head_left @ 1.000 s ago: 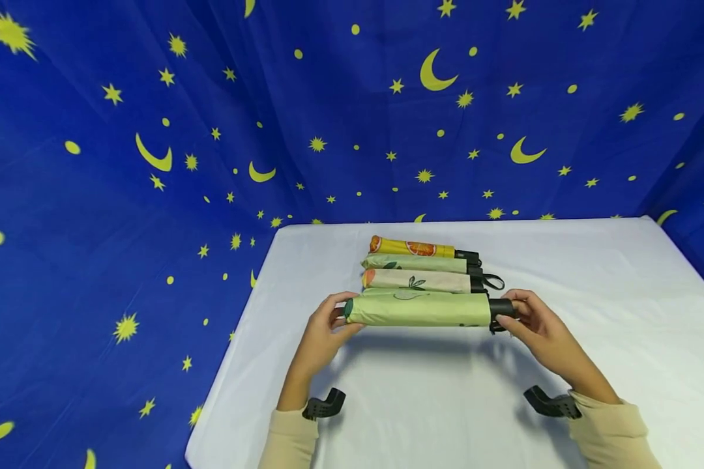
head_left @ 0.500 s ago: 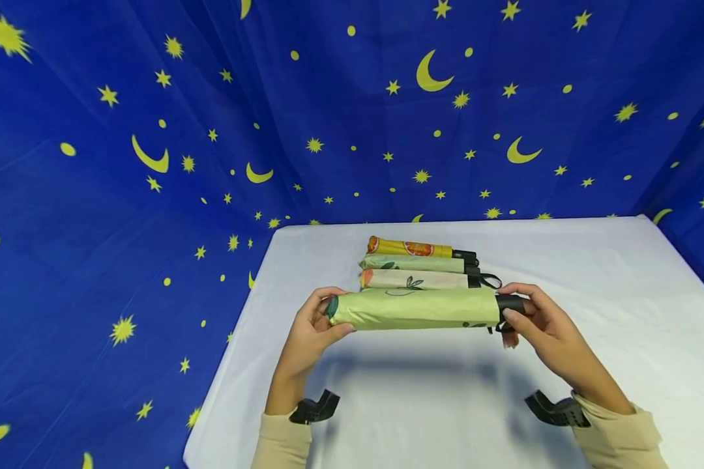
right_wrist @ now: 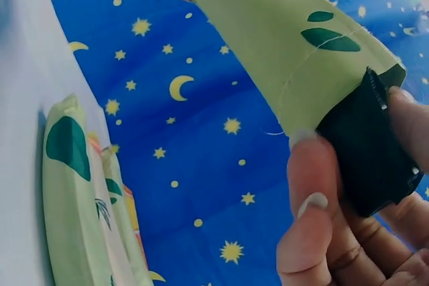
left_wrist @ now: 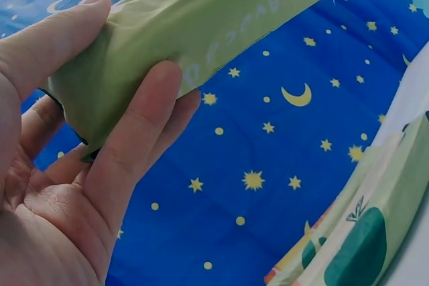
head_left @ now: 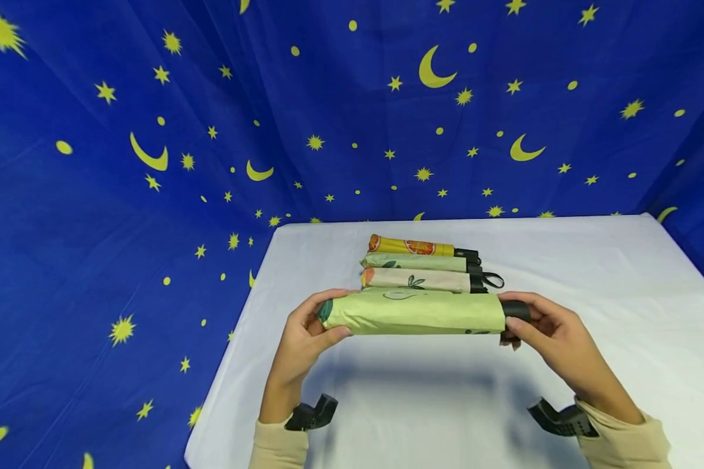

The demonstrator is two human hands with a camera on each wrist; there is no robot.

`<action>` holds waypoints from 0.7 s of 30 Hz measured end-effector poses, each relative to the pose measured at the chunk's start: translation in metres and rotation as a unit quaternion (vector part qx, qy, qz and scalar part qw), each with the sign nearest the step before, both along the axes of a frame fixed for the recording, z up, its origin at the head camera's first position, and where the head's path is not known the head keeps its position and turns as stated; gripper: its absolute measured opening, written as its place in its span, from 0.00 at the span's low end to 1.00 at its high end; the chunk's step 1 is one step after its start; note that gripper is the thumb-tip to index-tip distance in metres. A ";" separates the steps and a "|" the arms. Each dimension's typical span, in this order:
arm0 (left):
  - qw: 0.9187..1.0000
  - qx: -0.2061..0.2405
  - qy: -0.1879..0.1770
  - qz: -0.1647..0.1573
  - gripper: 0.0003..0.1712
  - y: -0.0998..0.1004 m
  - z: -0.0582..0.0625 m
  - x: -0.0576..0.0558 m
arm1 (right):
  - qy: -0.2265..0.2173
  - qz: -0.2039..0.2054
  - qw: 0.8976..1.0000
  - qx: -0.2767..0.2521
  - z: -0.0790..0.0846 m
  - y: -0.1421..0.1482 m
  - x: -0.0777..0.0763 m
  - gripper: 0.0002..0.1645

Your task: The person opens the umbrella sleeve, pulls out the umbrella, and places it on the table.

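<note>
A folded light-green umbrella [head_left: 422,314] is held level above the table, crosswise between both hands. The left hand [head_left: 298,339] grips its closed fabric end, thumb in front and fingers behind. In the left wrist view, pale lettering runs along its fabric [left_wrist: 228,38]. The right hand [head_left: 554,335] holds the black handle [right_wrist: 369,145] at the other end, thumb against it. Behind it several folded umbrellas lie side by side: a yellow one with orange slices [head_left: 399,247], a pale green one [head_left: 428,263], a beige one [head_left: 440,280], and another green one [right_wrist: 70,192], mostly hidden in the head view.
A white cloth covers the table [head_left: 586,280]. Blue curtains [head_left: 352,104] with yellow moons and stars hang behind and to the left. A black wrist mount [head_left: 313,413] sits on the left wrist, another [head_left: 562,420] on the right.
The held umbrella has come nearer to the camera, away from the row, and appears larger. Both hands have moved with it, keeping their grip. The umbrellas on the table have stayed put.
</note>
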State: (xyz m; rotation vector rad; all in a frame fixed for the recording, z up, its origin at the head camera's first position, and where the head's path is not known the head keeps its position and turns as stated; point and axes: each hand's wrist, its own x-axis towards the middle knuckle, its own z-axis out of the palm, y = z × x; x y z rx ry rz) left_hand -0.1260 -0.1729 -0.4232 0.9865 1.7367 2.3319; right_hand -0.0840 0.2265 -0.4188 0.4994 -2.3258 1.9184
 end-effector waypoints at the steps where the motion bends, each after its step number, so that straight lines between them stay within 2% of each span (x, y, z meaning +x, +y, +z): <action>1: 1.000 -0.002 -0.001 0.001 0.31 0.000 0.000 0.000 | -0.006 -0.003 1.000 0.001 0.000 0.000 0.000 0.23; 6: 1.000 -0.009 -0.002 0.003 0.30 0.000 -0.002 0.000 | -0.026 -0.008 1.000 -0.001 -0.003 0.001 0.001 0.21; 8: 1.000 -0.009 -0.001 0.003 0.30 0.000 -0.003 0.000 | -0.026 -0.005 0.999 -0.017 -0.006 0.000 0.001 0.20; 15: 1.000 -0.009 -0.001 0.001 0.30 0.000 -0.006 -0.001 | -0.007 0.005 0.996 -0.091 -0.011 -0.002 -0.002 0.17; 21: 1.000 -0.013 0.013 0.000 0.29 -0.004 -0.005 -0.002 | 0.004 0.011 0.993 -0.116 -0.017 -0.004 -0.004 0.16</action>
